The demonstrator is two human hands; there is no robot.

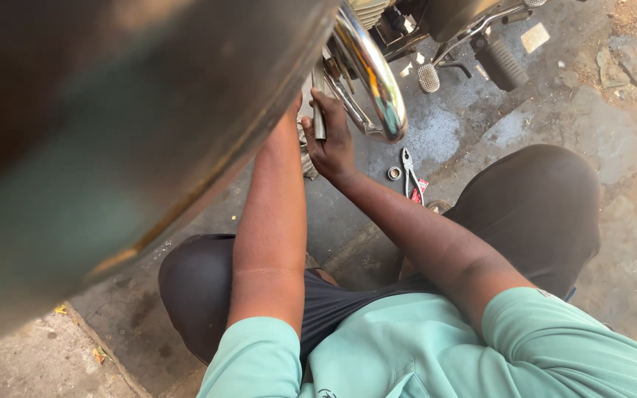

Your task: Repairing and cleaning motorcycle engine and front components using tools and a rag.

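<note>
Head view: right hand fingers clamped on a stiff, slippery grey metal rod beside curved chrome guard; left hand hidden, grip unclear

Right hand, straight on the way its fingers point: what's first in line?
The right hand already grips a grey metal rod. Pushed on up and away, it would probably first meet the chrome guard bar and the motorcycle parts behind it; depth is unclear.

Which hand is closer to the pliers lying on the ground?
The right hand. It grips a metal part under the chrome guard, just left of the pliers in the picture. The left hand is hidden behind the dark bodywork, farther left.
</note>
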